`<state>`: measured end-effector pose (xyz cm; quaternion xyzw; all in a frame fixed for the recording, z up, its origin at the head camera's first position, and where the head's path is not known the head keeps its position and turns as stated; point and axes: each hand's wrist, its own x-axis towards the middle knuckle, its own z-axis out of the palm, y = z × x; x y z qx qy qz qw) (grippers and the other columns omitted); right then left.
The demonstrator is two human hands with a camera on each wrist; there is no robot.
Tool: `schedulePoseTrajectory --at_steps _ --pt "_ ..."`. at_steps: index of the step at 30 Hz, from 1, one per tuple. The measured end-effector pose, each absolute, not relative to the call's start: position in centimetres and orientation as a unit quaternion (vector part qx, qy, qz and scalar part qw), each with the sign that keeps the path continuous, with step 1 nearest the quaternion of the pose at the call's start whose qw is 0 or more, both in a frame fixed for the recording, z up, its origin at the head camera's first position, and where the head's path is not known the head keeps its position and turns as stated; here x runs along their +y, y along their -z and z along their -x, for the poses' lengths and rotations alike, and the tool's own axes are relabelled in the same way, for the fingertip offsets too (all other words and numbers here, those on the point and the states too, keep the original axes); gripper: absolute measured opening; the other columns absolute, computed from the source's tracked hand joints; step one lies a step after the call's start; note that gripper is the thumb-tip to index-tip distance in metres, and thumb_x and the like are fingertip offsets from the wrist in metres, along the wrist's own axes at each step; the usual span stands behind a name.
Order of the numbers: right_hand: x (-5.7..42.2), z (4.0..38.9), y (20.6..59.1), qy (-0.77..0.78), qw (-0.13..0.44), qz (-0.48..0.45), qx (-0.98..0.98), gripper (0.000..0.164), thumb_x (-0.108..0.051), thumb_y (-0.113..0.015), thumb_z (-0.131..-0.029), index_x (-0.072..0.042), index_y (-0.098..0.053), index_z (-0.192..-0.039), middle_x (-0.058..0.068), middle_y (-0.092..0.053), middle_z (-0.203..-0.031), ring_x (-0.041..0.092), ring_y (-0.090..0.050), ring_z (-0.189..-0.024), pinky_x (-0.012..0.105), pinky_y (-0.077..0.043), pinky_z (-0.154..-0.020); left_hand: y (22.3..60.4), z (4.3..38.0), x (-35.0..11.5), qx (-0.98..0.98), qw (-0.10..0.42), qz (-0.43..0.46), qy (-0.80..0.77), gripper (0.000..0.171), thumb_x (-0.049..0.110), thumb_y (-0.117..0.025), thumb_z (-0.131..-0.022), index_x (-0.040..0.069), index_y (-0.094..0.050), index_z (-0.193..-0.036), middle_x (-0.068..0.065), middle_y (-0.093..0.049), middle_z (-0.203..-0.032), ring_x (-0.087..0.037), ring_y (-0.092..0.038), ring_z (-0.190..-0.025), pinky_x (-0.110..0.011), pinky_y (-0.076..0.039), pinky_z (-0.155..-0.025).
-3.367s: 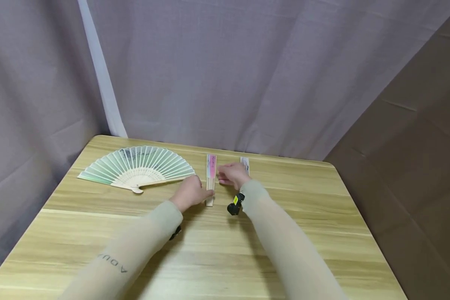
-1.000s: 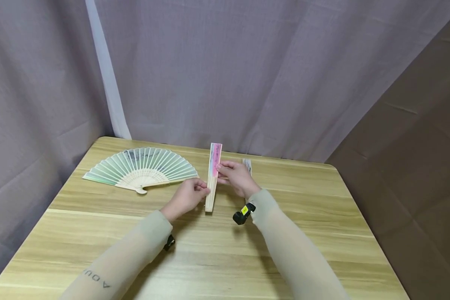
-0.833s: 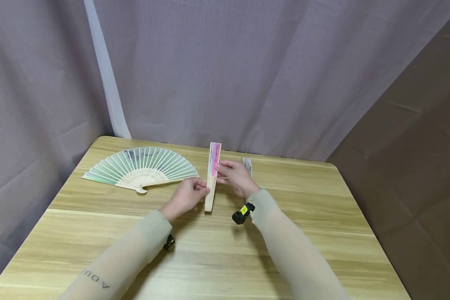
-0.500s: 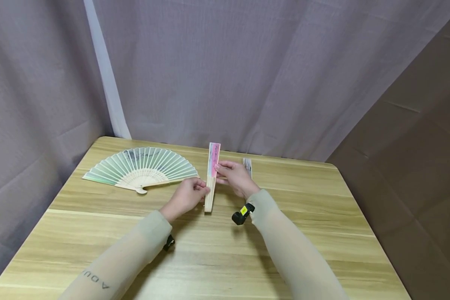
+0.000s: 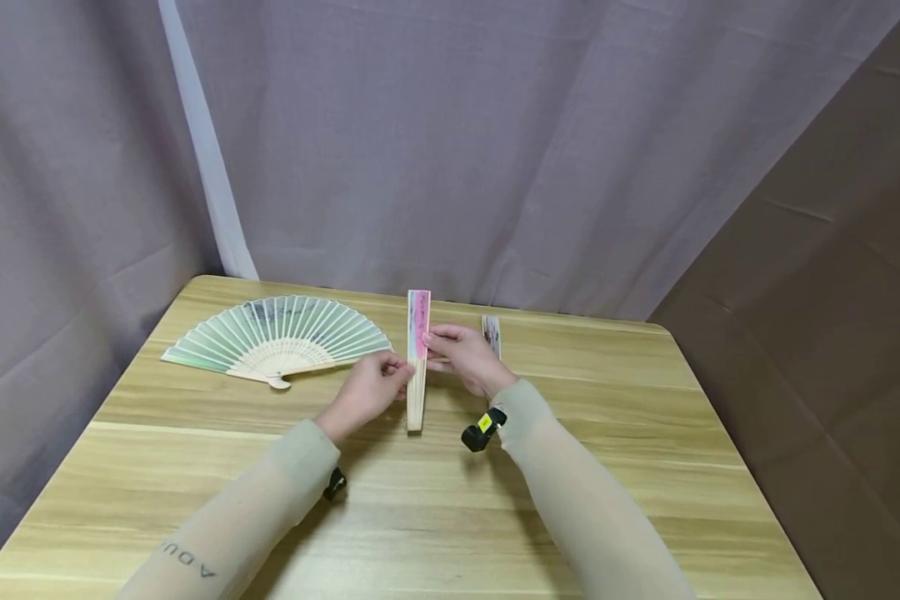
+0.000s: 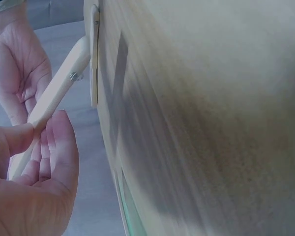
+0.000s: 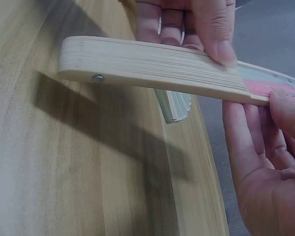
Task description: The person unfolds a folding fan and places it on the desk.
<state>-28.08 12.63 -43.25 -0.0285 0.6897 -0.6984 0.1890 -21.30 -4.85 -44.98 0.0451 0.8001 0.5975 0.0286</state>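
Note:
A closed folding fan (image 5: 417, 387), with a pink and pale blue leaf and bare wooden ribs, is held up off the table between both hands. My left hand (image 5: 370, 387) pinches the ribs along its left side, thumb on top. On the other side, my right hand (image 5: 471, 358) grips the leaf part between thumb and fingers. The right wrist view shows the stacked ribs (image 7: 152, 66) pressed together and the metal pivot at the rounded end, with the fan's shadow on the table below. A spread green folding fan (image 5: 277, 337) lies left of my left hand.
Behind my right hand lies another closed fan (image 5: 492, 333) with a grey-white leaf, partly hidden by that hand. The wooden table (image 5: 435, 517) ends at a grey curtain (image 5: 420, 150) at the back, with a brown one (image 5: 817, 317) on the right.
Earlier the pink fan lay on the table with only my left hand at it. Since then my right hand took hold and it was lifted. Lately it has shifted slightly left and nearer.

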Motion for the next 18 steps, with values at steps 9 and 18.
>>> schedulePoseTrajectory --at_steps 9,18 --pt "12.48 27.97 43.56 0.698 0.186 0.035 0.691 0.024 -0.010 -0.062 -0.095 0.002 -0.064 -0.116 0.017 -0.066 -0.106 0.037 -0.060 -0.106 0.038 -0.057 -0.089 44.68 21.43 -5.10 0.804 0.010 -0.048 -0.592 0.015 0.014 -0.063 -0.095 0.000 -0.067 -0.094 -0.012 -0.067 -0.080 -0.033 -0.068 -0.076 -0.038 -0.062 -0.066" --pt "12.21 27.66 43.44 0.694 0.168 0.028 0.700 0.024 -0.012 -0.065 -0.094 0.001 -0.065 -0.113 0.017 -0.066 -0.104 0.034 -0.061 -0.102 0.035 -0.058 -0.086 44.77 21.51 -4.91 0.795 -0.001 -0.037 -0.606 0.013 0.009 -0.064 -0.094 -0.002 -0.069 -0.095 -0.010 -0.068 -0.080 -0.031 -0.069 -0.074 -0.042 -0.062 -0.068"
